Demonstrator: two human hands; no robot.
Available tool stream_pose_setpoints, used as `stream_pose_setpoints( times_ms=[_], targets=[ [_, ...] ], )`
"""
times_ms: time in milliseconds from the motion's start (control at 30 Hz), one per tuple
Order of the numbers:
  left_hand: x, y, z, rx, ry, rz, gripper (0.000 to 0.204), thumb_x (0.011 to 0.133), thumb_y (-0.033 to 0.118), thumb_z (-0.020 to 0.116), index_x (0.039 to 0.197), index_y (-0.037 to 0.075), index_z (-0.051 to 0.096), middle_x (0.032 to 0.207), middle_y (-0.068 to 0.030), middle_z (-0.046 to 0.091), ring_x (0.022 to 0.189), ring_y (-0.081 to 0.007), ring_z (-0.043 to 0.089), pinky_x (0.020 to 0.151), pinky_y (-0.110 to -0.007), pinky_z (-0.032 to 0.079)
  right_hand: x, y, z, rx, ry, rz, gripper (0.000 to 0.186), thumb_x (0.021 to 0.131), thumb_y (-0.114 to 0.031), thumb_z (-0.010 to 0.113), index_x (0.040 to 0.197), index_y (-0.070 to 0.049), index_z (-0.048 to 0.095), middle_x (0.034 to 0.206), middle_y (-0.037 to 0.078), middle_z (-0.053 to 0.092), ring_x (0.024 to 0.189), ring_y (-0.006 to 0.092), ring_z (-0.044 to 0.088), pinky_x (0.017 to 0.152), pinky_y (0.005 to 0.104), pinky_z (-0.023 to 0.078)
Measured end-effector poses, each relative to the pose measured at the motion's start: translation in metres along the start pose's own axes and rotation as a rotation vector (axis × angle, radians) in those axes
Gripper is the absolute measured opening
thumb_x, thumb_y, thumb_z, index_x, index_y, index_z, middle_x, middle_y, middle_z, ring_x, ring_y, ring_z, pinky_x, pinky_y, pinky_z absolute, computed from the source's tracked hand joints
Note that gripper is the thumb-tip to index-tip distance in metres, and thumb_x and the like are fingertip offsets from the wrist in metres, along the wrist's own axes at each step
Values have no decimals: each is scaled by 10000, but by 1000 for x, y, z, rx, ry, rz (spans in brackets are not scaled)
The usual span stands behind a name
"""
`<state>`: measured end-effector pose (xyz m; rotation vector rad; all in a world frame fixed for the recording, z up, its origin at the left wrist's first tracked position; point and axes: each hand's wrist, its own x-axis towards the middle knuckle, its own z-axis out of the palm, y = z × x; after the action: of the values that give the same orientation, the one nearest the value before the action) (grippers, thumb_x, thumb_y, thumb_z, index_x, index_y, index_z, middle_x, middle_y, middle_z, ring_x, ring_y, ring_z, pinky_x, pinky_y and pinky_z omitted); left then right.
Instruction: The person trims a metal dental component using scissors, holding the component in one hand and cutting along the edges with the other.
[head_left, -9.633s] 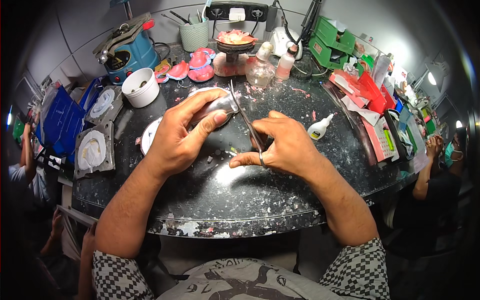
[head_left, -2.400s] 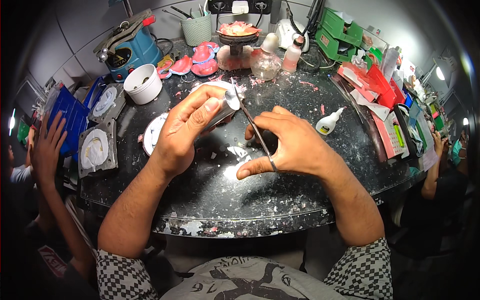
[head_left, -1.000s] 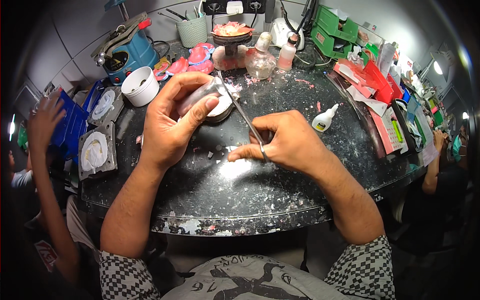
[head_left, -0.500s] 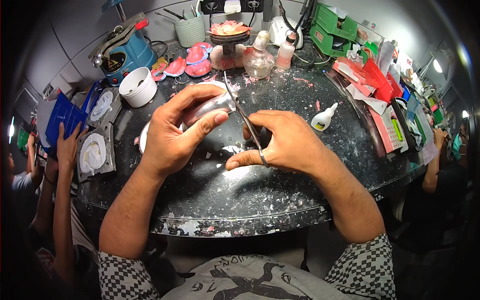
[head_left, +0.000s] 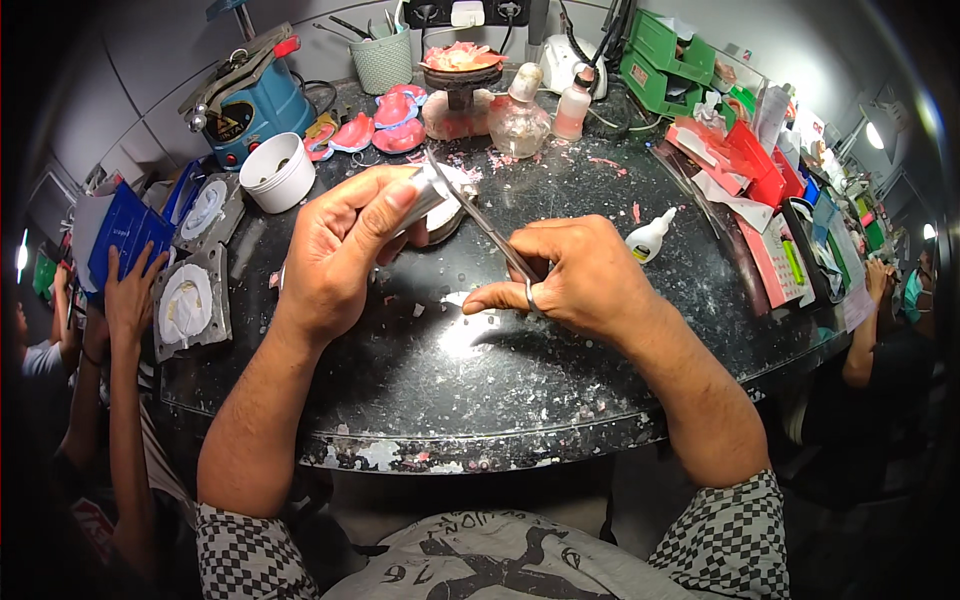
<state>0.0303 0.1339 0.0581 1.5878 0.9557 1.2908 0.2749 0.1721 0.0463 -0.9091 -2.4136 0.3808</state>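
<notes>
My left hand [head_left: 345, 235] pinches a shiny silver sheet [head_left: 428, 186], curled and foil-like, between thumb and fingers above the middle of the bench. In my right hand [head_left: 585, 265] is a slim pair of dark metal scissors [head_left: 490, 232], with one handle loop at the thumb. Their blades point up and left and cross the sheet's right end; whether they are cutting into it I cannot tell. Behind the sheet, partly hidden by my left hand, lies a round white piece with a dark rim [head_left: 447, 218].
A white dropper bottle [head_left: 648, 238] lies right of my right hand. A white tub [head_left: 277, 173], pink moulded pieces [head_left: 398, 122], a glass burner [head_left: 519, 118] and a blue machine [head_left: 255, 110] line the back. Red trays [head_left: 745, 155] are at right. Another person's hand [head_left: 132, 290] is at left.
My left hand has turned, bringing its thumb up along the silver sheet, and shifted slightly left. The scissors have tilted left, their blades now across the sheet's end.
</notes>
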Motion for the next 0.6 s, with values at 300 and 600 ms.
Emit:
stream_pose_setpoints(
  times_ms=[300, 600],
  targets=[
    [4, -4, 7, 257, 138, 234, 328, 942, 146, 733, 1216, 6, 618, 1136, -70, 652, 1094, -133, 626, 966, -283, 489, 3, -10, -6, 186, -211, 286, 673, 672, -710, 808, 744, -50, 700, 618, 93, 636, 607, 271, 662, 600, 376, 512],
    [2, -5, 8, 179, 109, 278, 385, 926, 108, 742, 1268, -7, 606, 1234, -89, 654, 1173, -166, 622, 1013, -315, 495, 1, -16, -7, 359, -256, 224, 859, 620, -844, 738, 818, -20, 599, 808, 153, 654, 849, 332, 665, 785, 429, 513]
  ],
)
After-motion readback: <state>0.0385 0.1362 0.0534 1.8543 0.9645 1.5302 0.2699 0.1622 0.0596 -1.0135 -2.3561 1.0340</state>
